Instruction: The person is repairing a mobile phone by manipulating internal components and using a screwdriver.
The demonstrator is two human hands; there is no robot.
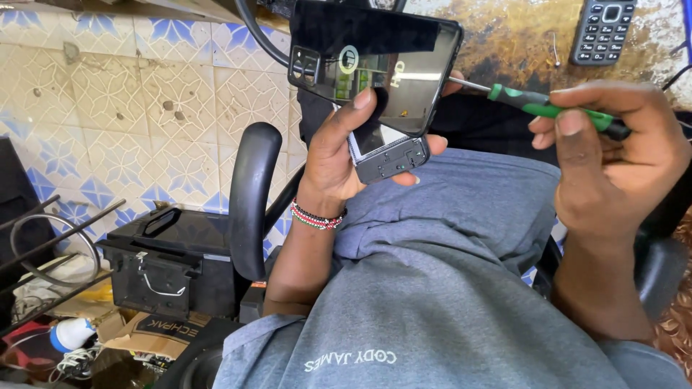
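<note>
My left hand (339,155) holds a dark smartphone (375,68) upright over my lap, its glossy back cover lifted away from the body, thumb pressed on the cover. Its grey lower part (393,160) shows below the cover. My right hand (613,155) grips a green-handled screwdriver (555,109), whose thin metal shaft reaches the phone's right edge. A beaded bracelet (317,216) circles my left wrist.
A keypad phone (602,30) lies on the stained worktop (504,39) at the top right. A black chair armrest (252,194) stands at my left. Below it sit a black box (166,259), cardboard and cables on the tiled floor (115,108).
</note>
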